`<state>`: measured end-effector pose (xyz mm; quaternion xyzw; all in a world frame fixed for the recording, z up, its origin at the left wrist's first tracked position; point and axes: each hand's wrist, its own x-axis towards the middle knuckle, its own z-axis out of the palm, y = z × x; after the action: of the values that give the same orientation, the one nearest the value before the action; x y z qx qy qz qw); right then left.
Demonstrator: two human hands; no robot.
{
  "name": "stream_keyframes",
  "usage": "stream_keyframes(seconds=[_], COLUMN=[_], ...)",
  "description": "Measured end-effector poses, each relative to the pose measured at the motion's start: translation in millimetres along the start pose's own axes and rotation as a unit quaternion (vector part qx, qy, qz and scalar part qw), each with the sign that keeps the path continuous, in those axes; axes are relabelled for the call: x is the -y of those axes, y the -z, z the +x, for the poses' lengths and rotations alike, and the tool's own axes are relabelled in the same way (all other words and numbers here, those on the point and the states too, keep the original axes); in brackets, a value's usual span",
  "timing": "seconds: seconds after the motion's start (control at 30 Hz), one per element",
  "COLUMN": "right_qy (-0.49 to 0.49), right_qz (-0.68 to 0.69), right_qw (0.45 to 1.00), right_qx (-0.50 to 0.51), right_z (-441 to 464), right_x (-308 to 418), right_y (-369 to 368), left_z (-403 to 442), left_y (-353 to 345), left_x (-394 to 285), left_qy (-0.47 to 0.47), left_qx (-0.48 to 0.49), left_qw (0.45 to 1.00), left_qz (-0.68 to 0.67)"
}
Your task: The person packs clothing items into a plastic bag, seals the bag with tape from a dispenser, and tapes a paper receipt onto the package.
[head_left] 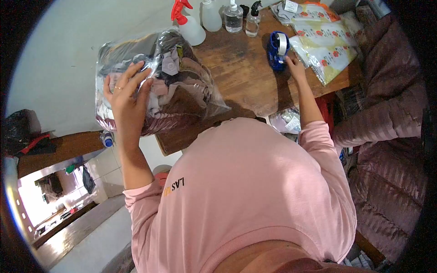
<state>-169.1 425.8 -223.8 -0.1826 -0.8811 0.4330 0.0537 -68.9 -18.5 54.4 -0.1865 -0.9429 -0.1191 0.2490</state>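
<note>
Left hand (125, 100): fingers loosely spread, laid over a bulging clear plastic bag of mixed cloth (180, 75), left end of the brown wooden table (241, 68); it covers some contents from me. Right hand (297, 69): fingers partly curled at a blue tape dispenser with white roll (276, 51), right of table's middle; can't tell whether it grips. Pink shirt (255, 182) hides near table edge. Dark rim cuts off purplish-brown striped fabric (387, 118).
</note>
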Motion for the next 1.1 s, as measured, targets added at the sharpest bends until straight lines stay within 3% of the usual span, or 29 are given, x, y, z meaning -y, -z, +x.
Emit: stream_keyframes(seconds=[0.13, 0.23, 0.33, 0.5, 0.63, 0.73, 0.77, 0.9, 1.1], right_qy=[-0.002, -0.002, 0.075, -0.069, 0.12, 0.03, -0.004, -0.027, -0.078], right_qz=[-0.059, -0.177, -0.174, -0.181, -0.195, -0.001, 0.125, 0.358, 0.49], right_qw=[0.997, 0.984, 0.981, 0.97, 0.973, 0.998, 0.987, 0.919, 0.852], right_qx=[0.04, 0.017, -0.048, 0.144, -0.01, 0.057, 0.105, 0.162, 0.164], right_z=[19, 15, 1, -4, -9, -18, -21, -54, -80], right_x=[9, 29, 50, 70, 21, -6, -19, -22, 11], right_y=[1, 7, 17, 32, 12, 12, 11, 26, 38], left_z=[0, 0, -1, 1, 1, 0, 1, 2, 3], left_y=[0, 0, -1, -2, -2, -2, -2, -1, -1], left_x=[-4, -9, -7, -5, -7, -8, -8, -8, -8], left_qy=[-0.003, -0.005, -0.001, -0.006, -0.003, -0.002, 0.001, 0.007, 0.008], left_qx=[-0.008, -0.026, -0.035, -0.036, -0.032, -0.034, -0.034, -0.029, -0.017], left_qw=[1.0, 0.999, 0.999, 0.999, 0.999, 0.999, 0.999, 1.0, 1.0], left_qz=[0.023, 0.035, 0.025, 0.018, 0.027, 0.025, 0.018, 0.01, 0.016])
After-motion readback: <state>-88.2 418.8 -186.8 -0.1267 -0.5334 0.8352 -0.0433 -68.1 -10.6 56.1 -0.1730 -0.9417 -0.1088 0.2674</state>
